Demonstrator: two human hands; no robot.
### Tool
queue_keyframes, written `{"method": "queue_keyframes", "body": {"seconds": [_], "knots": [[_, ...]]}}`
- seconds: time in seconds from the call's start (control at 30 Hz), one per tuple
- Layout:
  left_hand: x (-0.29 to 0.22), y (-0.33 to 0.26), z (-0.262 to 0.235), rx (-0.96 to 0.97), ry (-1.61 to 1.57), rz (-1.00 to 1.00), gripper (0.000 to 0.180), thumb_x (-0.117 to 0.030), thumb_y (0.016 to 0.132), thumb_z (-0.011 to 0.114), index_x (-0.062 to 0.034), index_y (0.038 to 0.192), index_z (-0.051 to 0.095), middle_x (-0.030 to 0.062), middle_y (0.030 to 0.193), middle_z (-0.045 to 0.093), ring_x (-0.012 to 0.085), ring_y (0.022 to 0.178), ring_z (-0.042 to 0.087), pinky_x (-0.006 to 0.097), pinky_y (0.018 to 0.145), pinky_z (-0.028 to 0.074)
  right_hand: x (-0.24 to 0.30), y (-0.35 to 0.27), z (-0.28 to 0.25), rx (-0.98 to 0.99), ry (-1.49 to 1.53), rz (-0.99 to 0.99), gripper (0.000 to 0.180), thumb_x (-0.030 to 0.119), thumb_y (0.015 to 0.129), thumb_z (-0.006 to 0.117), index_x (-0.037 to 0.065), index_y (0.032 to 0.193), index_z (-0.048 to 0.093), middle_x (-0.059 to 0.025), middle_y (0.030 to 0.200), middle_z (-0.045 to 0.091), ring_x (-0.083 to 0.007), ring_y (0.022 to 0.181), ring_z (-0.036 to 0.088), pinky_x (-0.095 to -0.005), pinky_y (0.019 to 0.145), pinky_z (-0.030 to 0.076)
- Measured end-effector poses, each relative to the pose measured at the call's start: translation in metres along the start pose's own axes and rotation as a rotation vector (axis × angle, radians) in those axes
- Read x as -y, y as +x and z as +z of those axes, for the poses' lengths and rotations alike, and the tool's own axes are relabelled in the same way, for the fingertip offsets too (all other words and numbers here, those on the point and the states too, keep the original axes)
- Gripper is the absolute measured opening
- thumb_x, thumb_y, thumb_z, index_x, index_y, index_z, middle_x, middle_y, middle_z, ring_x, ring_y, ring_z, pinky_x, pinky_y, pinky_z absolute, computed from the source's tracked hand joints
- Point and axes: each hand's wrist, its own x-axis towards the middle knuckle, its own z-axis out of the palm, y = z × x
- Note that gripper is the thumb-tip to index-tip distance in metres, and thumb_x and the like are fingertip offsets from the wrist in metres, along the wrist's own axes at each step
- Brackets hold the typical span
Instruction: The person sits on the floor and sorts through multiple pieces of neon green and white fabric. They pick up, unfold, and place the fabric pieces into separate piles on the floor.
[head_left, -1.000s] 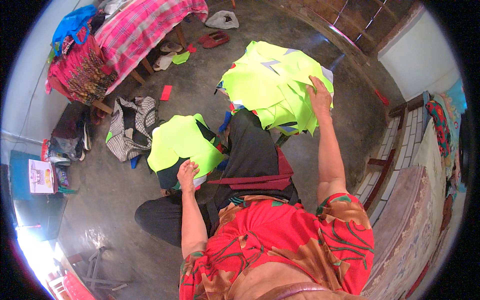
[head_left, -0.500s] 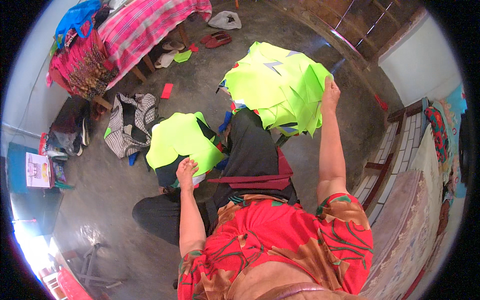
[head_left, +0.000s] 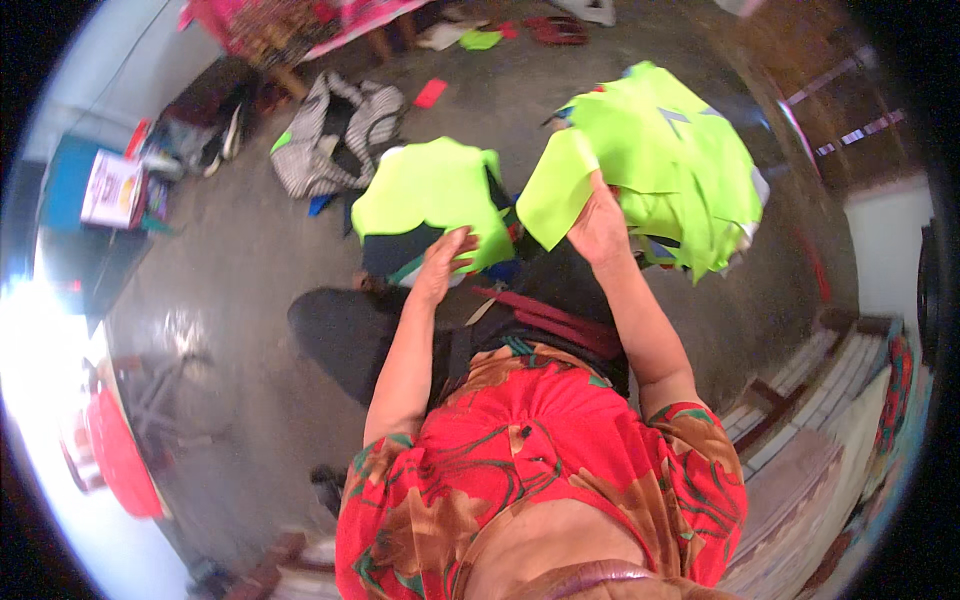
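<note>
Nearest you is your red and brown patterned top, with both forearms reaching out from it over your lap. Your left hand [head_left: 447, 262] lies flat on the smaller stack of neon yellow-green fabric pieces [head_left: 430, 195], its fingers spread apart and pressing on the near edge, where dark fabric shows beneath the bright layer. Your right hand [head_left: 598, 222] is raised just beside it, fingers clamped on a single neon yellow-green fabric piece [head_left: 557, 190] that hangs curled between the two stacks. Behind that hand lies the larger heap of neon yellow-green pieces [head_left: 670, 160], loosely piled and overlapping, on the concrete floor [head_left: 250, 260]. A red strap [head_left: 545, 320] crosses the dark cloth in front of you.

Farther off to the left, a striped black and white garment [head_left: 335, 135] lies crumpled on the floor, with a small red scrap [head_left: 431, 93] just beyond it. At the far edge stands a piece of wooden furniture covered in pink checked cloth [head_left: 300, 15].
</note>
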Motion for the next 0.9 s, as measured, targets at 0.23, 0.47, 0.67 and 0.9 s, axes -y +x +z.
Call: {"method": "queue_keyframes", "body": {"seconds": [0.23, 0.47, 0.67, 0.9], "knots": [[-0.009, -0.031, 0.028, 0.110, -0.508, -0.097, 0.048, -0.033, 0.085, 0.062, -0.0041, 0.121, 0.050, 0.0065, 0.117, 0.057, 0.0210, 0.111, 0.051, 0.039, 0.094, 0.040, -0.088, -0.006, -0.030, -0.101, -0.208, 0.337, 0.037, 0.027, 0.096, 0.037, 0.002, 0.122, 0.046, -0.0097, 0.117, 0.056, -0.0217, 0.106, 0.055, -0.0368, 0.092, 0.045], [0.020, -0.010, -0.008, -0.270, -0.256, 0.061, 0.035, -0.010, 0.086, 0.056, 0.0029, 0.117, 0.050, 0.0127, 0.110, 0.059, 0.0221, 0.096, 0.061, 0.035, 0.081, 0.052, -0.090, 0.007, -0.038, -0.153, -0.528, 0.441, 0.045, 0.021, 0.092, 0.044, 0.008, 0.134, 0.032, -0.0115, 0.110, 0.056, -0.0199, 0.096, 0.058, -0.0392, 0.079, 0.052], [0.009, -0.004, -0.035, -0.428, -0.114, 0.285, 0.035, -0.005, 0.085, 0.054, 0.0032, 0.119, 0.046, 0.0107, 0.107, 0.059, 0.0217, 0.092, 0.061, 0.035, 0.074, 0.054, -0.088, 0.008, -0.043, -0.149, -0.539, 0.451, 0.047, 0.018, 0.092, 0.047, 0.006, 0.134, 0.031, -0.0141, 0.109, 0.058, -0.0205, 0.095, 0.059, -0.0377, 0.078, 0.052], [-0.021, -0.018, -0.064, -0.467, -0.176, 0.263, 0.041, -0.001, 0.085, 0.052, -0.0041, 0.124, 0.042, 0.0112, 0.108, 0.058, 0.0233, 0.090, 0.062, 0.038, 0.067, 0.056, -0.087, 0.009, -0.043, -0.081, -0.548, 0.514, 0.042, 0.018, 0.092, 0.046, 0.005, 0.131, 0.036, -0.0131, 0.104, 0.061, -0.0173, 0.088, 0.061, -0.0325, 0.076, 0.052]]}}
